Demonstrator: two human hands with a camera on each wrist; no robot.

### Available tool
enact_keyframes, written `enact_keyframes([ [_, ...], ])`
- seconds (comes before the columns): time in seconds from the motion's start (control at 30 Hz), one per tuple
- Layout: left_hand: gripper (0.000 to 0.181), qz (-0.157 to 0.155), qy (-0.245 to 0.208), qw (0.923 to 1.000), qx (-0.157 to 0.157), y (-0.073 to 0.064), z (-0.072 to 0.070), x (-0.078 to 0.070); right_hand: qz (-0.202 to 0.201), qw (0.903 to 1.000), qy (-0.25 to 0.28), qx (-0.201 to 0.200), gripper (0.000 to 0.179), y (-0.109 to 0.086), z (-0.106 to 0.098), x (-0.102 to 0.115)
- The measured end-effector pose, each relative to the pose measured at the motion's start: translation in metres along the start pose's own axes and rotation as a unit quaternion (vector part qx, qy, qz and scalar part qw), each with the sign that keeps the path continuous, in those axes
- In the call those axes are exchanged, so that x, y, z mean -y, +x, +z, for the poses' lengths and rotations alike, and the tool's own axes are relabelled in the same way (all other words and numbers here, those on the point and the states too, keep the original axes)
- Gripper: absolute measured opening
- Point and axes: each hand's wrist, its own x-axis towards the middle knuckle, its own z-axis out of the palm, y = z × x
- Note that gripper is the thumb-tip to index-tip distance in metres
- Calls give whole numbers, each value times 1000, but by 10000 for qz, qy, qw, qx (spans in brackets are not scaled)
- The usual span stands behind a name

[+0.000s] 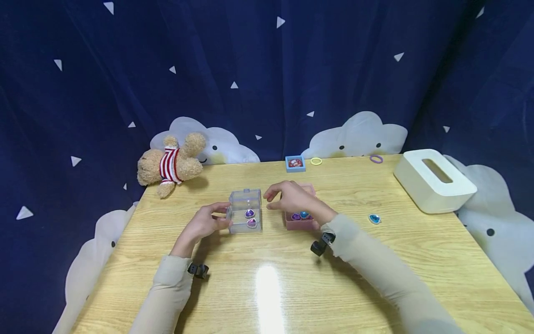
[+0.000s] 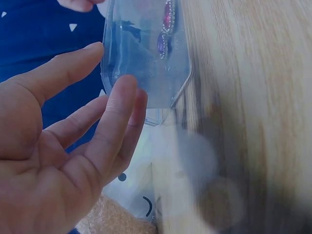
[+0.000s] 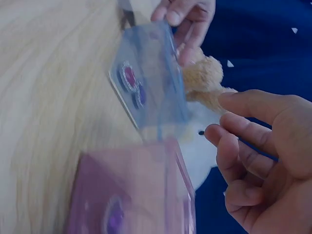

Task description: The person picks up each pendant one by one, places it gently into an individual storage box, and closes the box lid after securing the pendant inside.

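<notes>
A clear plastic box (image 1: 238,216) stands on the table with its lid raised; inside lie a dark purple gem (image 1: 250,213) and a lilac gem (image 1: 252,223), both rimmed in silver beads. At its left side is my left hand (image 1: 206,221), fingertips at the wall and fingers fairly straight. My right hand (image 1: 290,196) hovers over the gap between this box and an open pink box (image 1: 301,225), fingers loosely bent with nothing between them. A purple gem (image 1: 295,216) and a blue gem (image 1: 304,215) show in the pink box, partly covered by my right wrist.
To the right lies a loose blue gem (image 1: 374,218), near a white tissue box (image 1: 435,181). A teddy bear (image 1: 170,164) lies at the back left. Along the back edge are a small blue frame (image 1: 295,163), a yellow ring (image 1: 316,158) and a purple ring (image 1: 376,156).
</notes>
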Motion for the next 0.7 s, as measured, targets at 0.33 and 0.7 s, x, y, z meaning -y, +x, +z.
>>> enact_keyframes([
  [0.33,64,-10,3,10000,-31,1,0,0,91,9992,52,-398,25,-31,-31,-33],
  [0.7,63,-1,74,10000,-30,2,1,2,424,9965,-205,-694,25,-67,-58,-64],
])
